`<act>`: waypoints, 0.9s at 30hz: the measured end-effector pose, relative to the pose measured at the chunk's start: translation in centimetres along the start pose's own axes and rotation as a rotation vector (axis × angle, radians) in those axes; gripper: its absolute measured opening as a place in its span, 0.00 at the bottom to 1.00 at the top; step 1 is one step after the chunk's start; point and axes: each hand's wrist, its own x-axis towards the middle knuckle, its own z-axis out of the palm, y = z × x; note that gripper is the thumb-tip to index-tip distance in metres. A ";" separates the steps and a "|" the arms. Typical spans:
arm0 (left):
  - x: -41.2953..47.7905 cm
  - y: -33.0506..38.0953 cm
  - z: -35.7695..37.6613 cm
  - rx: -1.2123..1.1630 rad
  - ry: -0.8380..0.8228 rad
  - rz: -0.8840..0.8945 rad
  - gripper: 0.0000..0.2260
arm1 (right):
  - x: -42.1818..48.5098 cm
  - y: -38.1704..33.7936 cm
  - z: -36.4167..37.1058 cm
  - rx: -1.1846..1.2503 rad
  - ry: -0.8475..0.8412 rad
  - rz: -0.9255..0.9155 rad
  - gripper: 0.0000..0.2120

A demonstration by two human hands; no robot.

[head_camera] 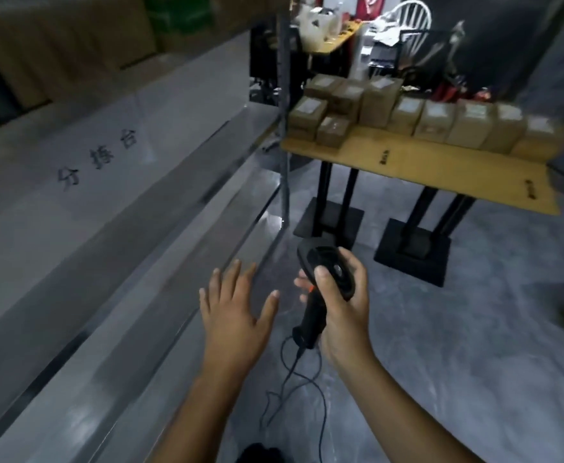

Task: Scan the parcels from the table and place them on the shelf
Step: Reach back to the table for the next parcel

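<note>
Fingers (pixel 320 274) of the right hand (pixel 344 312) are wrapped round a black handheld barcode scanner with an orange trigger (pixel 325 260) in the head view, thumb on its head. Its thin black cable (pixel 292 367) hangs toward the grey floor (pixel 474 329). Just beside it, the left hand (pixel 230 315) is spread flat, fingers straight, holding nothing. Ahead, brown cardboard parcels with white labels (pixel 437 123) stand on the cardboard-topped, black-legged table (pixel 440 168), well apart from both hands. At the left runs a grey metal shelf (pixel 73 208) bearing black characters.
</note>
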 end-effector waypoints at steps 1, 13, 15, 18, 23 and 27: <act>1.0 0.9 0.8 0.001 -0.011 0.018 0.38 | 0.9 -0.6 -0.8 0.006 0.022 -0.008 0.25; 18.5 10.2 13.7 -0.099 -0.116 0.166 0.37 | 17.4 -4.4 -8.9 -0.124 0.207 -0.037 0.33; 22.7 11.6 15.9 -0.121 -0.136 0.190 0.37 | 21.4 -5.2 -9.5 -0.141 0.221 -0.027 0.34; 28.8 13.9 18.7 -0.158 -0.156 0.189 0.38 | 27.1 -6.7 -10.0 -0.182 0.241 -0.017 0.34; 36.7 17.6 22.4 -0.147 -0.211 0.233 0.38 | 35.7 -8.3 -10.9 -0.234 0.295 -0.013 0.33; 40.8 19.0 25.0 -0.134 -0.246 0.244 0.38 | 40.6 -8.6 -11.9 -0.254 0.341 -0.011 0.35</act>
